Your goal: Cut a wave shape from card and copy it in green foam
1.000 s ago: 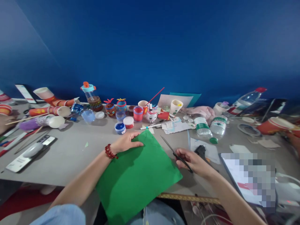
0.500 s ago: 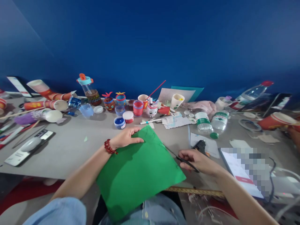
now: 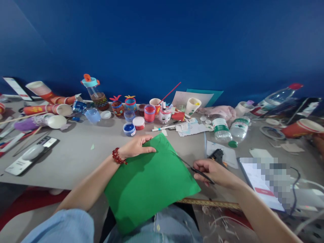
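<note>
As seen from the head camera, green sheet: slants from the tabletop down past its front edge, with thin dark lines near the far corner.
Left hand: grasps the sheet at its upper left edge, thumb on top, other fingers partly hidden.
Right hand: curls round the scissor handles; cannot tell how each finger sits in the loops.
Scissors: pointed just off the sheet a second ago, now reach over its right-hand edge. By judgement, brought into place for work along that side; no finished cut to be made out.
Blue jar: stands uncovered, holding blue paint.
Lidded jar: sits just beside, white on top, contents hidden.
Red cup: looks see-through, with red contents.
Pen cup: holds several pens.
White cup: tilts, with something yellow inside.
Drink bottle: stands upright, apparently with a brown drink and a straw.
</note>
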Motion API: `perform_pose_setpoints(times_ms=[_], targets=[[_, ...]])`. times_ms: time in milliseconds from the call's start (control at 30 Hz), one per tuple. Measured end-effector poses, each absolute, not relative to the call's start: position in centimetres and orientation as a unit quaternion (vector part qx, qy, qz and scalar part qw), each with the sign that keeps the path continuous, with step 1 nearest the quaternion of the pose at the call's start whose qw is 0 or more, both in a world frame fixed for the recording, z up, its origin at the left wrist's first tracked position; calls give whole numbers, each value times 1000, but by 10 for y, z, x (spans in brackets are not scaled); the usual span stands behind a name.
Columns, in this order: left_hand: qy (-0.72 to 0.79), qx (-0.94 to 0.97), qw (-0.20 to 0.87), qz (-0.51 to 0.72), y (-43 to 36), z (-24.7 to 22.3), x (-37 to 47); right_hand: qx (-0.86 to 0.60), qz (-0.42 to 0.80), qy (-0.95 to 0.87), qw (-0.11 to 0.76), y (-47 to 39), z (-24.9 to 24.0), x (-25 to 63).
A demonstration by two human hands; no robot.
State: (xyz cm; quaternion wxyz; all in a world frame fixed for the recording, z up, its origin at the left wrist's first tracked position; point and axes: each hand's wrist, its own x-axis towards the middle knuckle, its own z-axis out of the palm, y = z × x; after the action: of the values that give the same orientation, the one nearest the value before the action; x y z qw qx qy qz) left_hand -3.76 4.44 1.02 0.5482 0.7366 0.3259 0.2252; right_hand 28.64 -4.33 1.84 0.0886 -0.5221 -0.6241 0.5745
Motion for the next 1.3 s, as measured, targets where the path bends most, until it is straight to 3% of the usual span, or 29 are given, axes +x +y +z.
perform_pose_setpoints(times_ms=[1300], targets=[[328,734,553,216,42,18,-39,-542,546,-631,100,-44,16,288]])
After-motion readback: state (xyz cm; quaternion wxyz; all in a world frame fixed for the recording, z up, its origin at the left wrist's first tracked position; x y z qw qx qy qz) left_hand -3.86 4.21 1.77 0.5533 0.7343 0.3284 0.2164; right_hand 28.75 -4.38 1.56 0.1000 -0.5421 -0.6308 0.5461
